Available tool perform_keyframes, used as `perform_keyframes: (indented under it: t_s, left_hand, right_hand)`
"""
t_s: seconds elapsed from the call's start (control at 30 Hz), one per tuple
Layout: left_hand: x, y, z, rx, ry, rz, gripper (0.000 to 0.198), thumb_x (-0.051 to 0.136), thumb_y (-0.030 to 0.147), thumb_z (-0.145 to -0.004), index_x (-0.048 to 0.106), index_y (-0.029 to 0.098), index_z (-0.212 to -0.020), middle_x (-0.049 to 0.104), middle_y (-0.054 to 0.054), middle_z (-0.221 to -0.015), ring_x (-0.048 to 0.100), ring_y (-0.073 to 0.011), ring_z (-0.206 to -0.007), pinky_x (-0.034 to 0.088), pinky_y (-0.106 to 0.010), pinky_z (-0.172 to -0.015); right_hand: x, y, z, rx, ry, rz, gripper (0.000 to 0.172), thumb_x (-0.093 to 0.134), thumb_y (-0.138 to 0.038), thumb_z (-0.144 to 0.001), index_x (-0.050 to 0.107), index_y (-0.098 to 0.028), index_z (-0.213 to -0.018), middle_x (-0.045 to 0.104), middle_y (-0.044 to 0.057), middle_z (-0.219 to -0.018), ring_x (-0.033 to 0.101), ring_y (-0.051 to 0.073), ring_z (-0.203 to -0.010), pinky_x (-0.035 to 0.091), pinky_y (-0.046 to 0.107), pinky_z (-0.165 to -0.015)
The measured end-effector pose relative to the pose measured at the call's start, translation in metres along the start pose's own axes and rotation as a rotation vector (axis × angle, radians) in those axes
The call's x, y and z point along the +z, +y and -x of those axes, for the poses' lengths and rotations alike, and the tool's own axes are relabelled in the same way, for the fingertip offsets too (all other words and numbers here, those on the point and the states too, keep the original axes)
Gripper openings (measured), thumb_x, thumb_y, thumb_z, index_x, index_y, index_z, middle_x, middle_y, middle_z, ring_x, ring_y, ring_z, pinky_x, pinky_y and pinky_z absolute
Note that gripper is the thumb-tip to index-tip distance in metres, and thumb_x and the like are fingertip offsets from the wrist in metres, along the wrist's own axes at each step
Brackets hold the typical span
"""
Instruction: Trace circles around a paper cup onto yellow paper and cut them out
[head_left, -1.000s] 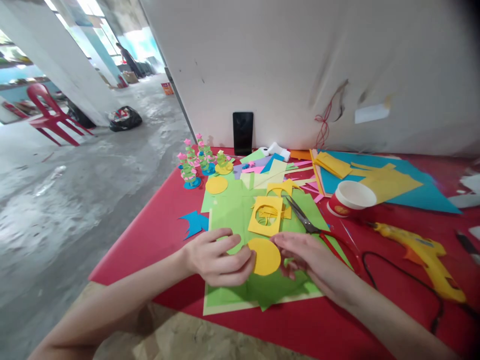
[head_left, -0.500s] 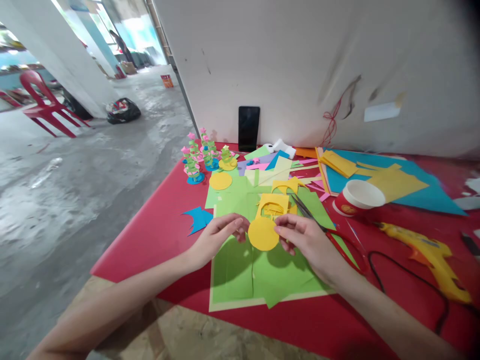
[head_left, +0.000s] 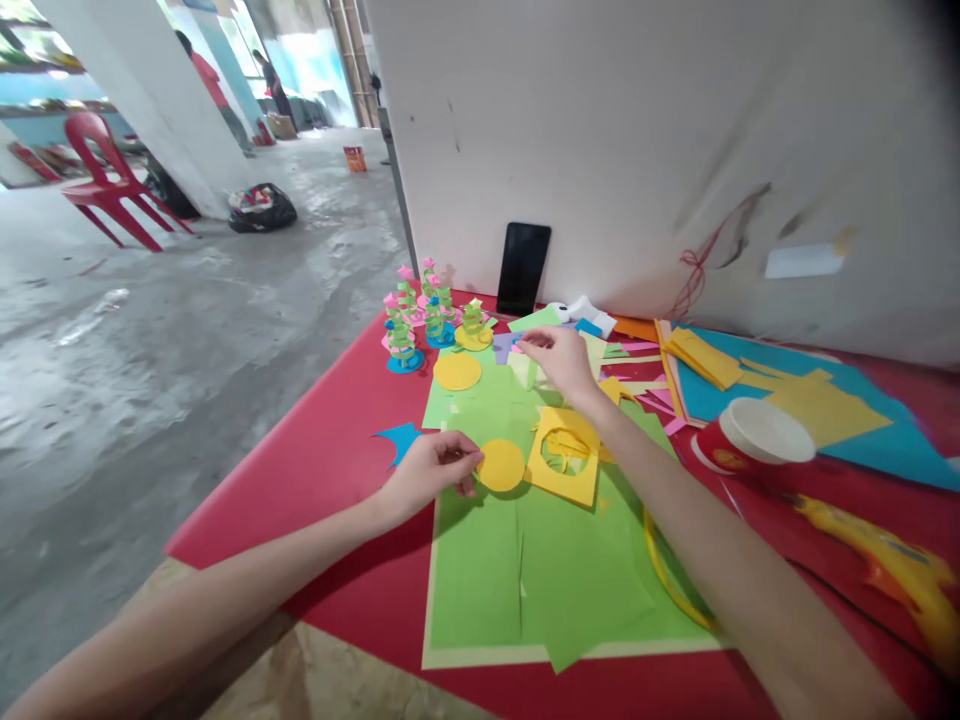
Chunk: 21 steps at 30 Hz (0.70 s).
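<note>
Between the fingertips of my left hand (head_left: pixel 435 468) is a flat yellow paper circle (head_left: pixel 501 466), held by its left edge above green paper sheets (head_left: pixel 480 580). My right hand (head_left: pixel 561 362) reaches to the back of the sheets, fingers pinched over small blue and pink pieces; whether it grips one is hidden. Beneath my right forearm is a square yellow paper (head_left: pixel 585 488) with a round hole. Another yellow circle (head_left: pixel 457 373) lies at the back left, near several green paper spirals (head_left: pixel 403 340) topped with pink stars. A blue paper scrap (head_left: pixel 397 436) lies by my left hand.
On the red table (head_left: pixel 315 460), a paper cup (head_left: pixel 757 440) and a yellow glue gun (head_left: pixel 877 540) with a cord stand right of my forearm. Blue card (head_left: pixel 847 420) carries yellow pieces. A phone (head_left: pixel 523 268) leans on the white wall. Two people are far left.
My right hand has let go of the yellow circle and moved to the back. My left hand now holds the circle. The red-handled scissors are hidden now. The view has shifted.
</note>
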<state>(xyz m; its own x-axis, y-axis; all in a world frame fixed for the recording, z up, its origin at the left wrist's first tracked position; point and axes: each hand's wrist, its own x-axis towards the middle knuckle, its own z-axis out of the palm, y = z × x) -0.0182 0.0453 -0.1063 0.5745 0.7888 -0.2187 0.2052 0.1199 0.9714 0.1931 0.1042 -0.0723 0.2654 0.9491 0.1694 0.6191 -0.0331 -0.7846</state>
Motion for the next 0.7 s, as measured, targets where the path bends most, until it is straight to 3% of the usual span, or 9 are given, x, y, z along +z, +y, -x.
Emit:
perform_keyframes:
  t_s: [0.17,0.4,0.57,0.7]
  left_hand:
    - [-0.001,-0.012,-0.005,-0.009,-0.008,0.007,0.029,0.061,0.039,-0.073,0.054,0.011,-0.072,0.057,0.001,-0.049,0.058,-0.0103,-0.044,0.044,-0.018,-0.045]
    - [0.0,-0.017,-0.005,-0.02,-0.029,-0.003,0.021,0.057,0.032,-0.076,0.056,0.012,-0.072,0.057,0.002,-0.051,0.058,-0.009,-0.045,0.044,-0.016,-0.045]
    - [0.0,-0.015,-0.005,-0.027,-0.051,-0.042,0.018,0.056,0.029,-0.077,0.058,0.012,-0.072,0.058,0.002,-0.053,0.059,-0.0093,-0.047,0.045,-0.016,-0.044]
    - [-0.003,-0.008,-0.005,-0.024,-0.051,-0.102,0.016,0.056,0.027,-0.077,0.06,0.013,-0.073,0.055,0.003,-0.05,0.053,-0.0077,-0.041,0.042,-0.015,-0.041]
  right_hand:
    - [0.046,0.008,-0.065,-0.067,0.022,0.046,0.021,0.054,-0.031,-0.087,0.058,-0.014,-0.1,0.06,0.006,-0.102,0.059,0.018,-0.088,0.05,0.038,-0.077]
    - [0.075,0.012,-0.094,-0.16,-0.003,-0.067,0.023,0.054,-0.03,-0.087,0.057,-0.014,-0.103,0.059,0.006,-0.105,0.059,0.018,-0.09,0.051,0.039,-0.077]
    - [0.071,0.011,-0.092,-0.149,0.027,-0.164,0.021,0.055,-0.029,-0.087,0.057,-0.013,-0.101,0.06,0.005,-0.101,0.059,0.018,-0.087,0.051,0.037,-0.075]
    - [0.041,0.002,-0.058,-0.152,0.036,-0.252,0.018,0.055,-0.029,-0.086,0.058,-0.013,-0.091,0.061,0.003,-0.09,0.059,0.015,-0.077,0.051,0.033,-0.069]
